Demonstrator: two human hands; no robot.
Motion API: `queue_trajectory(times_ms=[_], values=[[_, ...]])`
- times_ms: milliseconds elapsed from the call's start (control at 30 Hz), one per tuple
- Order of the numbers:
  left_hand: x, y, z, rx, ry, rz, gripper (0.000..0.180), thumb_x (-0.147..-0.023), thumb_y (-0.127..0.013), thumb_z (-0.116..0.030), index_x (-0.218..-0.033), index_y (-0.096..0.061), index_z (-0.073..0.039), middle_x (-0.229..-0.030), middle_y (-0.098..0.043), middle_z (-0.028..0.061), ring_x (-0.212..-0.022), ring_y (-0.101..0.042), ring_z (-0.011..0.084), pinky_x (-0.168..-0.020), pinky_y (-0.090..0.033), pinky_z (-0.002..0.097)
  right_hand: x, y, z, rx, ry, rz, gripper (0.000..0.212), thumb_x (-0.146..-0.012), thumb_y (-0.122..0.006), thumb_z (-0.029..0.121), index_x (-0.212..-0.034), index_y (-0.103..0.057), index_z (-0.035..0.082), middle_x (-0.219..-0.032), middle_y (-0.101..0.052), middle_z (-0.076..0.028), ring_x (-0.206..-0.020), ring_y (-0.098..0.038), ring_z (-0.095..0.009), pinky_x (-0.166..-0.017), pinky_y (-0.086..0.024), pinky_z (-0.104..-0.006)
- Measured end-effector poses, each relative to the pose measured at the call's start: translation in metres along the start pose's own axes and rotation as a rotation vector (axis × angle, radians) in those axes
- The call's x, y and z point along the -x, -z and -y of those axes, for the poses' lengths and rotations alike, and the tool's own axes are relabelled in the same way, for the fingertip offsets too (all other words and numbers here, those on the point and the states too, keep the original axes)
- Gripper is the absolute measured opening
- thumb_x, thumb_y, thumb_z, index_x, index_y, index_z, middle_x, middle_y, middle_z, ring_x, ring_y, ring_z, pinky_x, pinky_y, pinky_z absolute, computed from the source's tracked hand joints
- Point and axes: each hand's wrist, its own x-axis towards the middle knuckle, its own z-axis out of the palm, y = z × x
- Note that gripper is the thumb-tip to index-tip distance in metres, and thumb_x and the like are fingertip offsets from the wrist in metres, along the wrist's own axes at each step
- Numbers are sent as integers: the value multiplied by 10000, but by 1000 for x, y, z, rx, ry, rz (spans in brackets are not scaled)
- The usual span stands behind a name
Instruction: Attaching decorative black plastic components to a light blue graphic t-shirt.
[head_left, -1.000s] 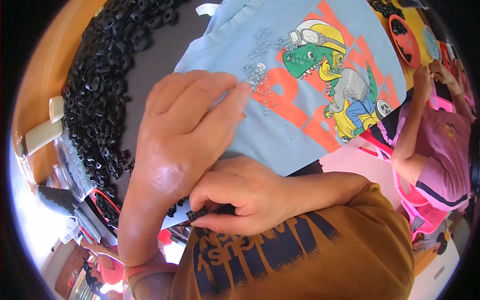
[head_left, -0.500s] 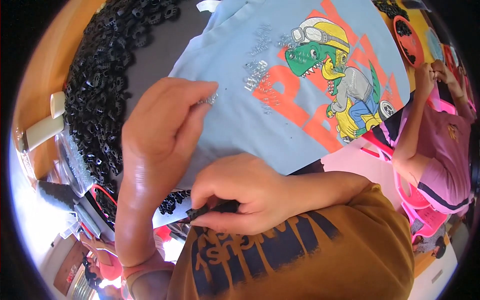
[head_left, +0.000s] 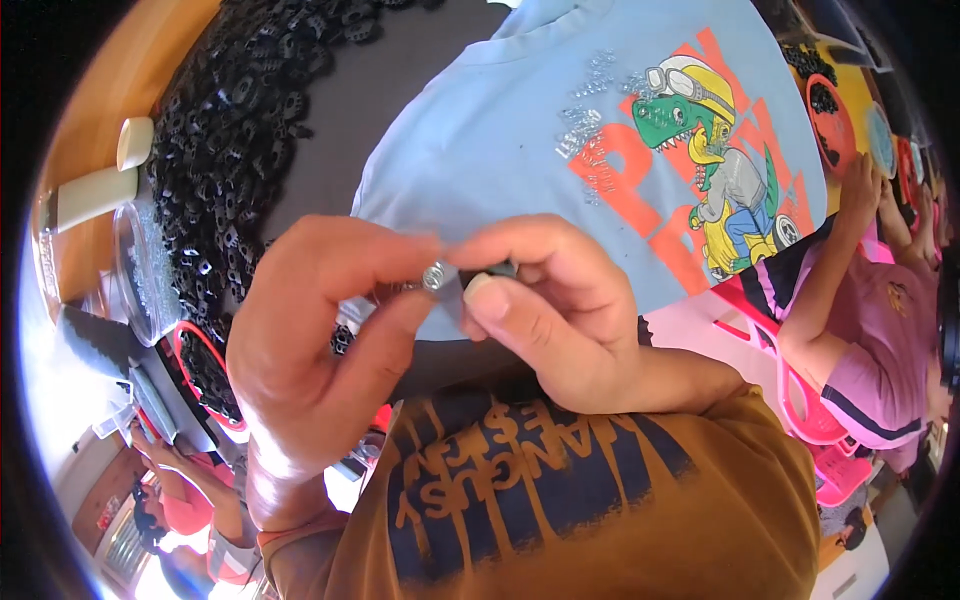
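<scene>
My left hand [head_left: 310, 310] pinches a small shiny metal spring [head_left: 433, 276] between thumb and fingertips, its coiled end facing my other hand. Opposite it, my right hand [head_left: 560, 320] grips a small black plastic piece [head_left: 487, 271], mostly covered by the thumb and fingers. The two hands nearly meet, fingertips close together above the near edge of a light blue T-shirt [head_left: 450, 130] with a cartoon dinosaur print. Several loose springs [head_left: 578, 133] lie scattered on the shirt beside the print.
A large heap of black plastic pieces [head_left: 230, 130] covers the table's left side. Beyond it stand a clear container [head_left: 150, 270] and cream cylinders [head_left: 95, 197]. At right, a person in a pink shirt [head_left: 850, 330] works near a red bowl [head_left: 832, 125].
My right hand has risen from near my body with the black piece. My left hand has come lower, bringing the spring next to it. The view has shifted slightly.
</scene>
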Motion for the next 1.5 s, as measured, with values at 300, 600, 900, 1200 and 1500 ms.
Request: queue_trajectory(times_ms=[300, 600, 900, 1200, 1500], values=[[21, 4, -12, -255, -165, -5, 332, -680, -641, 106, -994, -604, 4, -922, -633, 125, -781, -609, 253, -690, -496, 336, -2, -8, 7, 162, -68, 55, 93, -862, -641, 95, -913, -605, 27, -735, -576, 42, -585, -454, 20, -486, -345, -156], [26, 3, -5, 383, 325, -169, 301, -782, -563, 86, -1080, -556, 41, -893, -583, 54, -780, -544, 91, -699, -435, 204, -4, -8, 19, 65, -127, -4, 64, -871, -611, 57, -918, -609, 13, -787, -577, 40, -652, -473, 9, -552, -372, -152], [15, -12, -2, -122, -15, -107, 235, -671, -681, 80, -881, -630, -12, -723, -575, 85, -600, -542, 185, -540, -431, 278, -6, 3, 23, 261, -81, 52, 99, -870, -586, 15, -965, -604, -8, -896, -612, -43, -770, -555, -62, -666, -445, -202], [2, -19, -5, 239, 289, -17, 90, -743, -594, 26, -817, -553, -4, -692, -523, 20, -575, -458, 85, -533, -361, 212, -13, 14, 27, 675, 484, -24, 116, -776, -654, 39, -886, -623, 59, -653, -553, -42, -535, -535, -191, -473, -381, -301], [-25, -36, 1, 502, 485, -116, 87, -858, -580, -92, -860, -550, -10, -673, -494, -35, -582, -427, 24, -526, -341, 168, -15, 35, 33, 641, 368, -120, 144, -773, -651, -27, -911, -626, 7, -764, -611, -64, -622, -562, -142, -548, -425, -256]])
